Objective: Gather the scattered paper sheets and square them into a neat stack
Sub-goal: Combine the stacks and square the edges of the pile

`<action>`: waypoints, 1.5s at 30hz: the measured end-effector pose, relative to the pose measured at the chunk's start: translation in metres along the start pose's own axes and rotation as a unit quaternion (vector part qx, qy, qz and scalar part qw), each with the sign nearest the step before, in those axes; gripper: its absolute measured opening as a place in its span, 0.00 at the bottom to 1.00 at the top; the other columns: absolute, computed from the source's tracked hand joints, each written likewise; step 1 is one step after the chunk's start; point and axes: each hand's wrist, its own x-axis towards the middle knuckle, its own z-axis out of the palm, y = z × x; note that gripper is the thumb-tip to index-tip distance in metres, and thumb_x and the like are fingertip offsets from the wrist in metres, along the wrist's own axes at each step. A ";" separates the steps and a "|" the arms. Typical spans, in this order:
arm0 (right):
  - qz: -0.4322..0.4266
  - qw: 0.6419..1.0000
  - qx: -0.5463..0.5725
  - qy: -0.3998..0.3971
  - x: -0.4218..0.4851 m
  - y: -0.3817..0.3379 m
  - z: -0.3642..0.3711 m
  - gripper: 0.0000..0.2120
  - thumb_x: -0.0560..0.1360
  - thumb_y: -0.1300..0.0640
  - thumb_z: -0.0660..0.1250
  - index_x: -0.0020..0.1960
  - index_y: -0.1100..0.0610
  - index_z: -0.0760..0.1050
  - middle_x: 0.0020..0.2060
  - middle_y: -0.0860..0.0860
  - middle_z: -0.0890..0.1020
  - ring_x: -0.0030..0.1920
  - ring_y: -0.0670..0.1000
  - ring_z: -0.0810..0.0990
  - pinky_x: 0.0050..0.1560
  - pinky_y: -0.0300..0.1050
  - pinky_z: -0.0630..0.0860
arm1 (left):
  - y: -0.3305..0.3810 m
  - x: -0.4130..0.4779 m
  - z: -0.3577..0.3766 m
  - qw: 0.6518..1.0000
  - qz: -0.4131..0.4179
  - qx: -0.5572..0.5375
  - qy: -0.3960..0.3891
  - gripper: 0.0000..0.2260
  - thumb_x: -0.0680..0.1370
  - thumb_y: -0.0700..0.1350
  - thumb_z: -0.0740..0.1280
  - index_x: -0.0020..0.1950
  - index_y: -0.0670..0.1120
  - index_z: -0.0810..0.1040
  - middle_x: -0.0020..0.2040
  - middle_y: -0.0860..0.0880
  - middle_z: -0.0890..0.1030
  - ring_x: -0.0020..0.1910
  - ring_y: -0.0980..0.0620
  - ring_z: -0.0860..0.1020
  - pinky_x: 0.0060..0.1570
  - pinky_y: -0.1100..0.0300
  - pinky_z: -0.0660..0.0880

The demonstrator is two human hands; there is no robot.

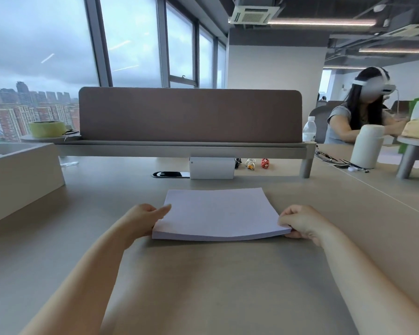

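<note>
A white stack of paper sheets [218, 212] lies in the middle of the beige desk [203, 274], its edges lined up and its near edge bowed slightly upward. My left hand [143, 220] grips the stack's left edge, thumb on top. On the right edge my right hand [300, 223] holds the near corner, fingers curled under it. No loose sheets show elsewhere on the desk.
A white box [212, 168] and a brown divider screen [190, 114] stand behind the stack. A large beige box [17, 175] sits at the left. At the right are a white bottle [367, 146], cables, and a seated person [358, 112] wearing a headset.
</note>
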 end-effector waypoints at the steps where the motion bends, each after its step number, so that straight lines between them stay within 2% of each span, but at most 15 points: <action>1: -0.002 1.000 -0.011 -0.010 -0.002 -0.001 -0.001 0.05 0.70 0.67 0.70 0.42 0.61 0.74 0.40 0.56 0.76 0.40 0.51 0.76 0.34 0.40 0.79 | 0.000 -0.003 -0.004 0.999 0.006 0.032 -0.031 0.22 0.71 0.60 0.71 0.46 0.41 0.75 0.45 0.47 0.78 0.44 0.48 0.76 0.50 0.56 0.76; 4: -0.012 0.996 -0.062 -0.056 -0.009 -0.006 -0.006 0.12 0.66 0.61 0.77 0.44 0.62 0.76 0.42 0.55 0.77 0.45 0.51 0.78 0.46 0.44 0.81 | -0.002 -0.008 -0.011 0.986 0.034 0.146 -0.078 0.24 0.63 0.59 0.78 0.51 0.48 0.77 0.51 0.51 0.77 0.53 0.51 0.75 0.57 0.56 0.74; 6: -0.021 0.988 -0.133 -0.075 -0.014 -0.010 -0.008 0.17 0.62 0.59 0.80 0.47 0.62 0.78 0.42 0.53 0.78 0.46 0.51 0.79 0.50 0.45 0.81 | -0.001 -0.009 -0.010 0.971 0.056 0.220 -0.075 0.23 0.62 0.55 0.80 0.52 0.51 0.76 0.56 0.51 0.75 0.58 0.52 0.73 0.57 0.58 0.71; 10: -0.048 0.961 -0.265 -0.054 -0.011 -0.014 -0.002 0.21 0.61 0.55 0.81 0.49 0.57 0.77 0.45 0.50 0.79 0.45 0.49 0.78 0.44 0.41 0.75 | 0.001 0.001 -0.005 0.949 0.092 0.298 -0.037 0.20 0.63 0.51 0.80 0.49 0.52 0.75 0.60 0.49 0.75 0.58 0.50 0.75 0.56 0.58 0.72; 14: -0.069 0.954 -0.289 -0.039 0.005 -0.011 0.009 0.20 0.61 0.52 0.79 0.48 0.52 0.74 0.48 0.48 0.76 0.51 0.50 0.76 0.47 0.42 0.72 | -0.002 0.019 -0.005 0.958 0.093 0.270 -0.015 0.19 0.64 0.49 0.80 0.49 0.50 0.76 0.62 0.48 0.76 0.58 0.50 0.75 0.53 0.60 0.71; 19: -0.097 0.963 -0.252 -0.014 0.023 -0.002 0.021 0.23 0.63 0.49 0.77 0.53 0.52 0.73 0.54 0.49 0.75 0.54 0.50 0.75 0.47 0.43 0.70 | -0.013 0.042 0.002 0.972 0.091 0.217 0.022 0.18 0.68 0.52 0.76 0.53 0.52 0.75 0.63 0.49 0.74 0.53 0.51 0.72 0.52 0.59 0.69; 23: -0.130 0.965 -0.229 0.015 0.034 0.003 0.028 0.23 0.63 0.47 0.77 0.53 0.53 0.74 0.52 0.49 0.77 0.53 0.50 0.75 0.46 0.42 0.70 | -0.018 0.060 0.002 0.969 0.096 0.226 0.041 0.16 0.69 0.54 0.74 0.53 0.55 0.74 0.64 0.50 0.74 0.53 0.52 0.71 0.53 0.57 0.70; 28: -0.142 0.960 -0.238 0.047 0.047 0.004 0.035 0.22 0.63 0.45 0.77 0.52 0.52 0.75 0.51 0.48 0.78 0.52 0.50 0.77 0.52 0.45 0.74 | -0.018 0.075 0.003 0.970 0.091 0.221 0.052 0.16 0.69 0.54 0.74 0.53 0.55 0.75 0.64 0.50 0.75 0.55 0.51 0.72 0.52 0.57 0.70; 33: -0.149 0.959 -0.232 0.057 0.058 0.006 0.039 0.22 0.63 0.45 0.77 0.52 0.52 0.75 0.51 0.49 0.79 0.51 0.50 0.77 0.52 0.46 0.74 | -0.015 0.085 0.004 0.975 0.079 0.196 0.063 0.17 0.68 0.52 0.76 0.52 0.53 0.76 0.58 0.51 0.75 0.52 0.51 0.71 0.50 0.58 0.69; 38: -0.166 0.956 -0.230 0.075 0.062 0.008 0.040 0.20 0.64 0.45 0.77 0.51 0.52 0.76 0.50 0.48 0.80 0.51 0.50 0.78 0.51 0.45 0.74 | -0.013 0.087 0.004 0.970 0.062 0.216 0.094 0.18 0.67 0.54 0.76 0.51 0.52 0.75 0.52 0.54 0.72 0.50 0.51 0.71 0.49 0.58 0.70; 45: -0.194 0.938 -0.271 0.097 0.068 0.012 0.044 0.18 0.67 0.42 0.73 0.51 0.52 0.76 0.50 0.48 0.80 0.50 0.51 0.77 0.49 0.46 0.75 | -0.013 0.084 0.007 0.956 0.085 0.241 0.142 0.16 0.67 0.56 0.75 0.49 0.51 0.76 0.50 0.54 0.77 0.48 0.50 0.75 0.44 0.58 0.72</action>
